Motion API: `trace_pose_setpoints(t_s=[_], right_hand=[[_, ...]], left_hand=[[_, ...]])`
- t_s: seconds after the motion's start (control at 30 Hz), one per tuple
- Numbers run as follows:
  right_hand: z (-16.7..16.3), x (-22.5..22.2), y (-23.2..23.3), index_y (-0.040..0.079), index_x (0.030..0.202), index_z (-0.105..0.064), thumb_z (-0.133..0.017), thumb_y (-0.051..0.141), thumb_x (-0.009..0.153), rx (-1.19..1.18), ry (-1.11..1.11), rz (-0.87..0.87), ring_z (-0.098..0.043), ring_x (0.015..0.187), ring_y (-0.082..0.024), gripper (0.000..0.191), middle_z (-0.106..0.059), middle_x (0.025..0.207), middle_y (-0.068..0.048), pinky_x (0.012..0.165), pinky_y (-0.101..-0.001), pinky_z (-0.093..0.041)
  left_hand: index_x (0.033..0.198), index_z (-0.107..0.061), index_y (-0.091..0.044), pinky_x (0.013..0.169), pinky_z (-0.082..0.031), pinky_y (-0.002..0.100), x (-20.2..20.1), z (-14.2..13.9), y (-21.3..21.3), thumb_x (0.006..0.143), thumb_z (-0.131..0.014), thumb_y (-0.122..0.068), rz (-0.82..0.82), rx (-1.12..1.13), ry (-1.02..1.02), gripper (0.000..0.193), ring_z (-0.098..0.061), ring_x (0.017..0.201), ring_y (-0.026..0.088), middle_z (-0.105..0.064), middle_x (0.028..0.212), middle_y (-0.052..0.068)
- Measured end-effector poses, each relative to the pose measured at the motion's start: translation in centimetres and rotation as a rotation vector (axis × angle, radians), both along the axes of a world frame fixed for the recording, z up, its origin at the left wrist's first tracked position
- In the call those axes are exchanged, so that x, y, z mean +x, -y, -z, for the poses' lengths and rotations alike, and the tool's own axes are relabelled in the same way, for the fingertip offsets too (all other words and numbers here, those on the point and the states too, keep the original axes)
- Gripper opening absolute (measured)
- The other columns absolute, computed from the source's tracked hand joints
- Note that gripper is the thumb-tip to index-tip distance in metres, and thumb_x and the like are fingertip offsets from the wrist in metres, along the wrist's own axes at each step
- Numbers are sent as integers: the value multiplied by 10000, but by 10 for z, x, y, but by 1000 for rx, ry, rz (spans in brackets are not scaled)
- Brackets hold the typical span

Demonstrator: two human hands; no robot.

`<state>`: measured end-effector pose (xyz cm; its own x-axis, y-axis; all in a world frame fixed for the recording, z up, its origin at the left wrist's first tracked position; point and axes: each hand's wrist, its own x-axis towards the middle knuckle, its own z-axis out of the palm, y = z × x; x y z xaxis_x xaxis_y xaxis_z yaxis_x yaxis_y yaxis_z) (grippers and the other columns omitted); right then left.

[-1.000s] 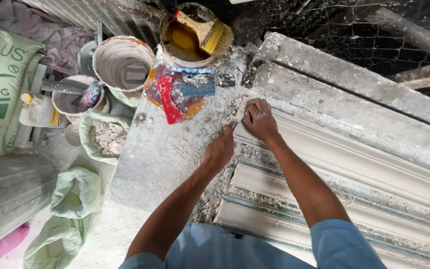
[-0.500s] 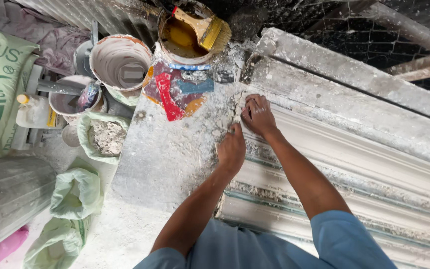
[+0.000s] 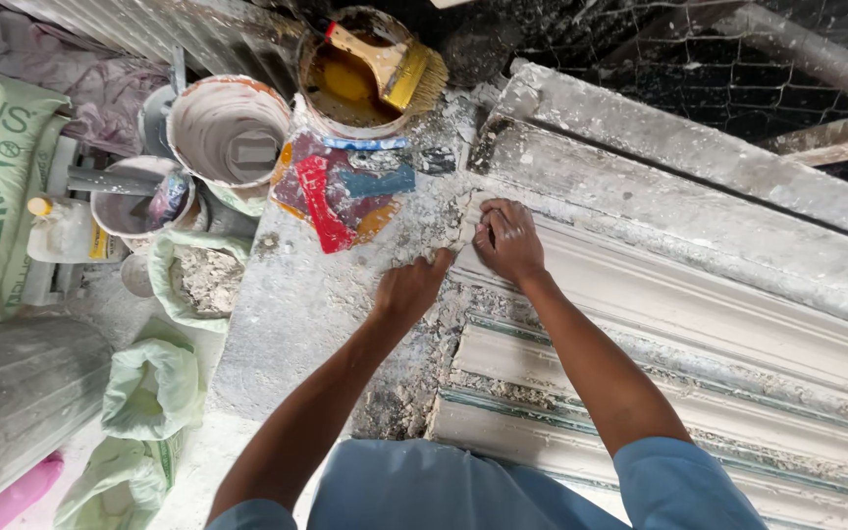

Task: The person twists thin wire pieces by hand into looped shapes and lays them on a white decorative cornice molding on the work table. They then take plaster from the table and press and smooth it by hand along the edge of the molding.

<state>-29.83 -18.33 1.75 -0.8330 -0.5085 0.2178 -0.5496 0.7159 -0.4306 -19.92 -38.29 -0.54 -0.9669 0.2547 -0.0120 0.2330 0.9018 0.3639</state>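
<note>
Right hand (image 3: pixel 508 238) fingers curled, pressing the upper end of the long white ridged plaster moulding (image 3: pixel 679 324); nothing gripped. Left hand (image 3: pixel 407 291) flat, fingers loosely bent, on the dusty grey surface (image 3: pixel 296 314) just beside the moulding's edge. Beyond the moulding's end: round bucket with yellow brush (image 3: pixel 365 69), white plaster-crusted bucket (image 3: pixel 228 132).

Soft even daylight, faint shadows, sharp focus, dark top right corner, slight wide-angle edge distortion
</note>
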Motion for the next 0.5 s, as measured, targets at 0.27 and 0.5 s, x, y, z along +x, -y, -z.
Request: trace_pose_setpoints(t_s=[0.27, 0.5], right_hand=[[15, -1, -6, 41, 949, -567, -559, 224, 974, 20, 26, 7, -556, 1087, -323, 185, -600, 1214, -95, 1020, -486, -436], [18, -1, -5, 41, 938, -573, -560, 219, 972, 1, -3, -1, -558, 1097, -321, 181, -601, 1210, -90, 1023, -486, -435]], left_hand=[[1251, -473, -90, 458, -560, 445, 2, 3, 8, 973, -540, -106, 41, -48, -45, 286, -716, 585, 294, -672, 741, 126], [1333, -449, -77, 428, -552, 445, 13, -2, -2, 955, -537, -31, -30, 24, 27, 391, -713, 570, 285, -661, 777, 155]])
